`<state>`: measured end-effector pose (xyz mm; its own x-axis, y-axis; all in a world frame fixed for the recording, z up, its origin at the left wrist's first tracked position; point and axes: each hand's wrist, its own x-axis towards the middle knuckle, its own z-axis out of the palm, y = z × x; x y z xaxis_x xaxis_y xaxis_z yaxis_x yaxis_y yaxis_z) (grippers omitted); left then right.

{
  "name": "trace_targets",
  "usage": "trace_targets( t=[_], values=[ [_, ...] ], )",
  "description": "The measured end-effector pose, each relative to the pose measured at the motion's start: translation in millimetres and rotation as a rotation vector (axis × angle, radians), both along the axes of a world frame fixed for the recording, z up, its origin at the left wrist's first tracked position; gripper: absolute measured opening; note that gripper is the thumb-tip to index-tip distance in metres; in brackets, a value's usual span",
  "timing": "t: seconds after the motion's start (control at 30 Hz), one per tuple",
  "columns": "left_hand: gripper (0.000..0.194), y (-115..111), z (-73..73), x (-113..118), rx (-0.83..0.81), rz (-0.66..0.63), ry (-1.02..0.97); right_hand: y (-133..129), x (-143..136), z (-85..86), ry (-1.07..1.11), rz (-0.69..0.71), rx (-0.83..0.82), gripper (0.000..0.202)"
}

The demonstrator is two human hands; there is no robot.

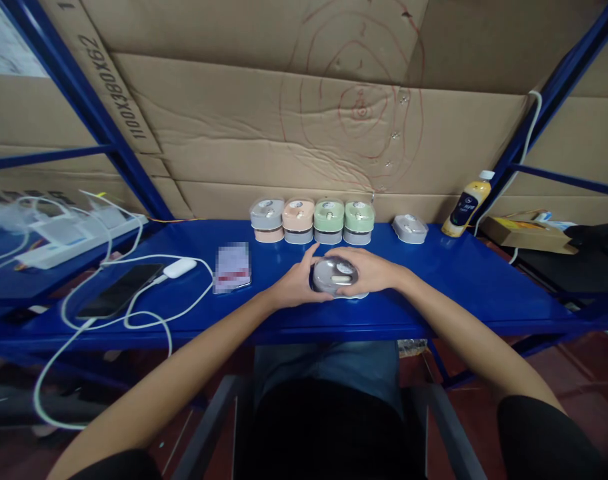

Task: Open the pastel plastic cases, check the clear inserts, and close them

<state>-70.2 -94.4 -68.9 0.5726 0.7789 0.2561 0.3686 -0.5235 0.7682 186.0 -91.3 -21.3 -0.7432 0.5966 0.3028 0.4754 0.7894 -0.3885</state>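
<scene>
In front of me, near the desk's front edge, is a small grey box with a clear domed lid [337, 273]. My left hand [297, 283] wraps its left side, thumb raised. My right hand [374, 268] curls over its right side. A pale edge shows beneath the box, but the fingers hide most of its lower part. Behind my hands stand several two-high stacks of similar boxes, such as a grey-topped stack [267, 217], a peach-topped stack [298, 217] and a green-topped stack [329, 217]. Farther right sits a single grey box [410, 228].
The blue desk [464, 287] backs onto a cardboard wall [224, 120]. A phone [121, 290], white cable [149, 317] and white plug [180, 267] lie left, beside a blurred-out item [233, 267]. A juice bottle [468, 205] and cardboard tray [529, 235] are at right.
</scene>
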Motion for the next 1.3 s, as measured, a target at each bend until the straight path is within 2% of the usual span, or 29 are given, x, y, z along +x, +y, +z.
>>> trace_targets(
  t=[0.1,0.23,0.33,0.57,0.77,1.0,1.3],
  values=[
    [0.138,3.8,-3.0,-1.5,0.005,-0.009,-0.013,-1.8,4.6,-3.2,-0.043,0.022,0.031,0.09],
    [0.134,4.5,-2.1,-2.9,-0.003,-0.019,-0.002,-13.0,27.3,-10.5,-0.102,-0.054,0.008,0.108],
    [0.132,2.6,0.7,-2.6,-0.01,-0.022,0.014,-18.6,34.8,-12.7,-0.098,-0.079,-0.003,0.108],
    [0.137,3.1,0.3,-2.3,-0.052,-0.034,-0.014,-13.1,16.9,-1.2,-0.135,-0.057,0.002,0.1],
    [0.132,7.4,-3.5,-1.2,-0.006,-0.044,-0.008,-14.9,15.6,1.2,-0.152,-0.041,0.003,0.096],
    [0.1,5.1,7.9,-0.3,0.04,-0.05,0.059,-17.3,13.8,-1.8,-0.211,-0.07,0.077,0.096],
    [0.092,7.4,7.4,-1.2,0.031,-0.051,0.043,-19.3,11.8,-0.2,-0.27,-0.07,0.14,0.095]
  ],
)
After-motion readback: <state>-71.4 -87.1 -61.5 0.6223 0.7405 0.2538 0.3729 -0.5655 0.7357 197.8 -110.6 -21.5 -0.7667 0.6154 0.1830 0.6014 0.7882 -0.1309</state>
